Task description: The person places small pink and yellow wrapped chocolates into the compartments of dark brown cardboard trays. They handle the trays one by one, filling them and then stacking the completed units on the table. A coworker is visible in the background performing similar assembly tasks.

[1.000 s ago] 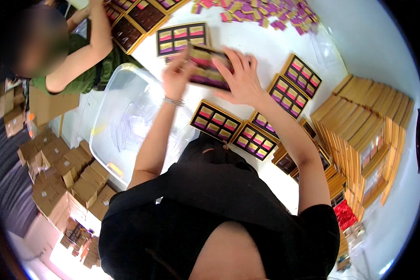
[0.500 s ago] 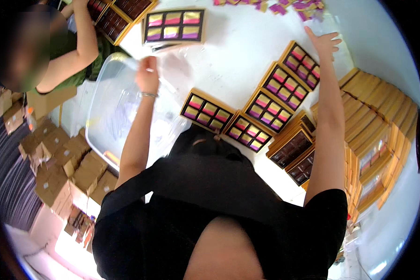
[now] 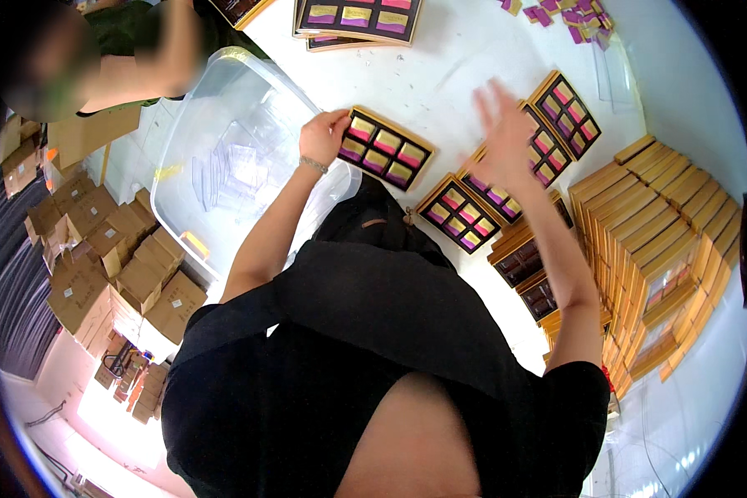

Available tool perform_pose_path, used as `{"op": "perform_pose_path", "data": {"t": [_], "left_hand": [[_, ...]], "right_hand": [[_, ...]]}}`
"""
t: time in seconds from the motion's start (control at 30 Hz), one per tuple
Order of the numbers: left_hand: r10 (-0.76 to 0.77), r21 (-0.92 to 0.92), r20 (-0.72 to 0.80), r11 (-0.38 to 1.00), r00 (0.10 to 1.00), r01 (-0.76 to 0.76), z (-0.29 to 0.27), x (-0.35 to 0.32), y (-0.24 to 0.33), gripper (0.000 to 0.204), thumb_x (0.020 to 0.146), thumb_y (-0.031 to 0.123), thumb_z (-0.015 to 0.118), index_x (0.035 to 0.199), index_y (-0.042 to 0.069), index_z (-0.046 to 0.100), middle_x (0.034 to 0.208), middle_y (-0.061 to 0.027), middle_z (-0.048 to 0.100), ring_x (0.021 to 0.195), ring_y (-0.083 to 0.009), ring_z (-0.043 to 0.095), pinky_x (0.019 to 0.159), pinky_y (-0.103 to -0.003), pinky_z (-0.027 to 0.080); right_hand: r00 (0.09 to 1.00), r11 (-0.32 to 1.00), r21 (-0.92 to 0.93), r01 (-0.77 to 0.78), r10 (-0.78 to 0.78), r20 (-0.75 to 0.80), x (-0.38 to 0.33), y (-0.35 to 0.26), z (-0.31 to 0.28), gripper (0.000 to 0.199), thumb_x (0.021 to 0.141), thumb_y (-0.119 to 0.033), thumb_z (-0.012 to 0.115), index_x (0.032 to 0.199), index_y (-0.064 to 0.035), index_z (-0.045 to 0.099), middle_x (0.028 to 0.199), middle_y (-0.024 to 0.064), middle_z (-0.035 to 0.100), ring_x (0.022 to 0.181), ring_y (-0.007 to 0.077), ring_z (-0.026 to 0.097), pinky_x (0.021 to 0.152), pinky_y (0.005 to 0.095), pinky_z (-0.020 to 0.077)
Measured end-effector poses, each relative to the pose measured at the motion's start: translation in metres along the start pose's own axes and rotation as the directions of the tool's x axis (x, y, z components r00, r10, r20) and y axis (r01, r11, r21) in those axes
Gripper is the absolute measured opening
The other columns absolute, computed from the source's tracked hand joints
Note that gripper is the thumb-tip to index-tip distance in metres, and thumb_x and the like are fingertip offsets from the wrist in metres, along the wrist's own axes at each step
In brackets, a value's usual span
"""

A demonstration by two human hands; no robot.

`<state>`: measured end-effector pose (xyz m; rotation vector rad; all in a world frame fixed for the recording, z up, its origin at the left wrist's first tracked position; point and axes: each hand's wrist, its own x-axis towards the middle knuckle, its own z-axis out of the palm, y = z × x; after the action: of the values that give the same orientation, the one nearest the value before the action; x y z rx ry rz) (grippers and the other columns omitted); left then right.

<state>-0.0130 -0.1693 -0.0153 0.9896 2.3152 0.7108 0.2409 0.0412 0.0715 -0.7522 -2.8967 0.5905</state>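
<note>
My left hand (image 3: 320,139) pinches the left corner of a shallow gold-edged box (image 3: 385,149), whose six compartments hold small pink, purple and gold packets. My right hand (image 3: 508,145) is blurred, its fingers spread with nothing visible in them, above a row of similar filled boxes. One of these, a box (image 3: 459,214), lies at the row's near end, and another box (image 3: 567,115) at its far end. The hand and forearm partly cover the boxes between.
On the left, a clear plastic tub (image 3: 170,199) holds transparent inserts. Stacked filled boxes (image 3: 357,18) lie at the far side; loose packets (image 3: 577,18) are at far right. Gold-edged boxes (image 3: 664,207) are piled high on the right. A co-worker's arm (image 3: 133,81) is at upper left.
My left hand has moved right and nearer, taking hold of the box corner; that box has shifted slightly. My right hand has swung left from beside the far packets to over the row.
</note>
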Motion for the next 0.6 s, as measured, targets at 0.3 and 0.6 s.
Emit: {"op": "perform_pose_path", "data": {"t": [0.3,0.6], "left_hand": [[-0.126,-0.289,0.093,0.946,0.988,0.148,0.003,0.045,-0.004,0.028,0.089,0.028,0.062,0.105,0.007,0.071,0.079,-0.0074,0.071,0.067,-0.0116,0.066,0.056,-0.026,0.053],[-0.108,-0.121,0.02,0.987,0.994,0.11,-0.004,0.037,0.008,0.036,0.089,0.041,0.058,0.099,0.01,0.072,0.078,-0.0091,0.071,0.069,-0.0196,0.069,0.064,-0.031,0.053]], "right_hand": [[0.979,0.985,0.019,0.173,-0.174,0.103,0.026,-0.078,0.076,0.096,0.056,-0.023,0.076,0.142,-0.0122,0.035,0.147,0.0189,0.029,0.127,0.0352,0.036,0.095,0.0542,0.0302],[0.973,0.983,-0.084,0.166,-0.149,0.173,0.043,-0.083,0.098,0.091,0.062,-0.036,0.075,0.141,-0.0131,0.036,0.149,0.016,0.027,0.129,0.0372,0.033,0.095,0.0583,0.0291]]}}
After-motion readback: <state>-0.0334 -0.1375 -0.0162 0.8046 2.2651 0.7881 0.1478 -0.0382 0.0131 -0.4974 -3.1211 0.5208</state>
